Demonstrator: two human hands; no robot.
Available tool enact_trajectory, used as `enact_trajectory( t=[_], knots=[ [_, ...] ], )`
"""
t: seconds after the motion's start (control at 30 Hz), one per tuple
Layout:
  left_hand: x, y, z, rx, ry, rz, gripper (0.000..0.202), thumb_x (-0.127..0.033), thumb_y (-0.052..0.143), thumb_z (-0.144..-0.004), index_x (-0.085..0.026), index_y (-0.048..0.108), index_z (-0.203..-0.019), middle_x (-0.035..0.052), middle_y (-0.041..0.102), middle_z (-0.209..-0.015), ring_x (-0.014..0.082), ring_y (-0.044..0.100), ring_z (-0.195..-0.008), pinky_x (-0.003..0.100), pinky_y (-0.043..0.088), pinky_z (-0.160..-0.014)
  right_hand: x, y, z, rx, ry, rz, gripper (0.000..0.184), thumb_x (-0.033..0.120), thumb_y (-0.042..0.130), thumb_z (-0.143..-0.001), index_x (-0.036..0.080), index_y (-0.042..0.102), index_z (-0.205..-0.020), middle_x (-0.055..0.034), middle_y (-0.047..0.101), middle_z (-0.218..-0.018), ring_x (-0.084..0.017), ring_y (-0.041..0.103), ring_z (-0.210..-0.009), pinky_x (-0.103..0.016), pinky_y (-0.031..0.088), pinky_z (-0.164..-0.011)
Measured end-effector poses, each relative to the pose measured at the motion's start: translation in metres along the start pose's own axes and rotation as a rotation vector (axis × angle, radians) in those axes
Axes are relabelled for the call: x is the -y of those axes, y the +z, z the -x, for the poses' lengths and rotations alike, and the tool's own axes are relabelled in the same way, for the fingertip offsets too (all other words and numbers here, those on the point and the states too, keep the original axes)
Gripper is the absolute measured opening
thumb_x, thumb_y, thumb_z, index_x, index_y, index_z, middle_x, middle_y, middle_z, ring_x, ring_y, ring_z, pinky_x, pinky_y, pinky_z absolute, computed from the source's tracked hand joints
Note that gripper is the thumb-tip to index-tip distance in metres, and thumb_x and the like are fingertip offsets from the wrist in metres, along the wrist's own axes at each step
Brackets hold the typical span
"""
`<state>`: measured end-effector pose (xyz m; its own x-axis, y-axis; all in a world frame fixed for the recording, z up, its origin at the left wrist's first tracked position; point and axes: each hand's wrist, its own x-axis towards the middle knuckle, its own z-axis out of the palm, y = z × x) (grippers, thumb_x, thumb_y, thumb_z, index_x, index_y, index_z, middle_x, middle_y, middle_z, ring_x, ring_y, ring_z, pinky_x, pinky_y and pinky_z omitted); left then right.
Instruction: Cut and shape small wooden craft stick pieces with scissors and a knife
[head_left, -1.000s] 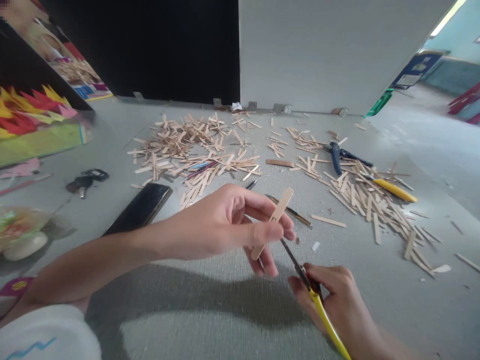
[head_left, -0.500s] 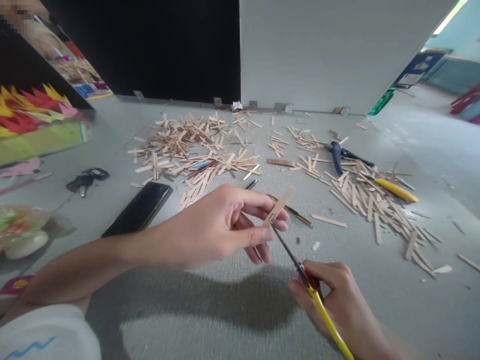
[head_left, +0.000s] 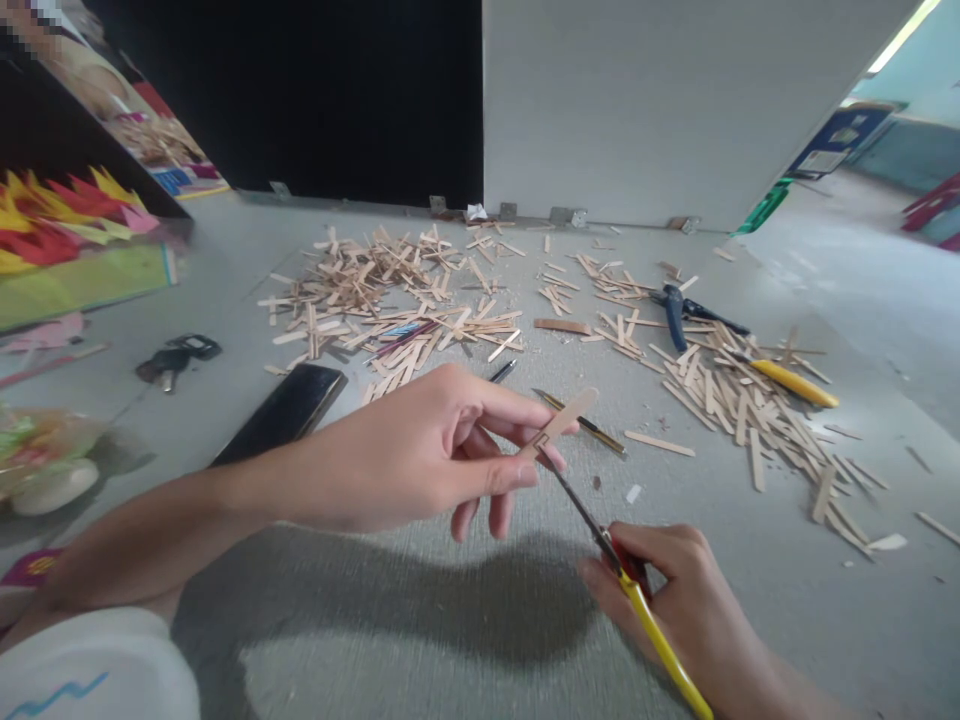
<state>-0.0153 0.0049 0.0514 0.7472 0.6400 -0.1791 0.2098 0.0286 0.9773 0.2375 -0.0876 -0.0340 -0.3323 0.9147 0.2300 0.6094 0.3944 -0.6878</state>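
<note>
My left hand (head_left: 442, 450) pinches a wooden craft stick (head_left: 564, 416) between thumb and fingers, its free end pointing up and to the right. My right hand (head_left: 675, 600) is closed round a yellow-handled cutting tool (head_left: 645, 615) with a red part near the pivot. The tool's thin dark blades (head_left: 574, 500) reach up to the stick just beside my left fingertips. Both hands hover above a grey floor (head_left: 420, 620).
Piles of wooden sticks lie at back left (head_left: 382, 290) and at right (head_left: 742, 400). Blue-handled pliers (head_left: 675, 310), a yellow-handled tool (head_left: 795, 382), a black phone (head_left: 281, 410), keys (head_left: 176, 357), a pen (head_left: 581, 422) and coloured paper (head_left: 67, 240) lie around. A white panel (head_left: 660, 100) stands behind.
The stick has tilted flatter in my left hand, and my lower fingers have uncurled downward. The blades have slid up along the stick; my right hand has barely moved.
</note>
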Motion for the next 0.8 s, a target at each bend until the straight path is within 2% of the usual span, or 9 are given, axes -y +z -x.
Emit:
enact_trajectory(
  t=[0.47, 0.57, 0.63, 0.73, 0.8],
  knots=[
    [0.0001, -0.0010, -0.0002, 0.002, -0.026, -0.061, 0.021, -0.026, 0.068, -0.105, -0.017, 0.080, -0.120, 0.0011, 0.073, -0.074, 0.0148, 0.076, -0.063, 0.016, 0.058, -0.048, -0.0008, 0.0004, 0.0005, -0.002, 0.002, 0.010, 0.046, 0.023, 0.059, -0.094, 0.026, 0.028, -0.061, 0.0106, 0.019, -0.058, -0.010, 0.018, -0.049, -0.023, 0.020, -0.041],
    [0.0018, -0.0018, 0.0004, -0.011, -0.032, -0.123, 0.024, -0.030, 0.067, -0.106, -0.018, 0.080, -0.122, 0.0040, 0.078, -0.082, 0.0149, 0.076, -0.062, 0.016, 0.056, -0.045, -0.0002, 0.0012, 0.0025, -0.014, 0.002, 0.011, 0.047, 0.023, 0.058, -0.095, 0.026, 0.028, -0.059, 0.0100, 0.018, -0.058, -0.010, 0.017, -0.048, -0.024, 0.020, -0.040],
    [0.0037, -0.0029, 0.0008, -0.029, -0.035, -0.184, 0.027, -0.035, 0.067, -0.107, -0.020, 0.080, -0.124, 0.0033, 0.078, -0.081, 0.0145, 0.075, -0.060, 0.017, 0.054, -0.044, 0.0008, 0.0020, 0.0048, -0.005, 0.018, 0.019, 0.048, 0.023, 0.059, -0.097, 0.026, 0.030, -0.059, 0.0097, 0.018, -0.059, -0.011, 0.016, -0.049, -0.025, 0.019, -0.040],
    [0.0062, -0.0049, 0.0006, -0.042, -0.023, -0.227, 0.028, -0.038, 0.067, -0.106, -0.022, 0.080, -0.127, 0.0018, 0.078, -0.081, 0.0156, 0.077, -0.064, 0.018, 0.056, -0.049, 0.0025, 0.0033, 0.0083, 0.004, 0.035, 0.032, 0.048, 0.023, 0.059, -0.099, 0.025, 0.033, -0.059, 0.0097, 0.017, -0.060, -0.011, 0.014, -0.051, -0.024, 0.018, -0.040],
    [0.0069, -0.0055, -0.0005, -0.070, 0.007, -0.244, 0.026, -0.039, 0.068, -0.105, -0.022, 0.082, -0.120, 0.0022, 0.079, -0.085, 0.0167, 0.078, -0.069, 0.019, 0.059, -0.054, 0.0030, 0.0044, 0.0101, -0.017, 0.027, 0.043, 0.046, 0.022, 0.058, -0.099, 0.024, 0.033, -0.060, 0.0098, 0.018, -0.060, -0.011, 0.014, -0.051, -0.024, 0.018, -0.040]
  ],
)
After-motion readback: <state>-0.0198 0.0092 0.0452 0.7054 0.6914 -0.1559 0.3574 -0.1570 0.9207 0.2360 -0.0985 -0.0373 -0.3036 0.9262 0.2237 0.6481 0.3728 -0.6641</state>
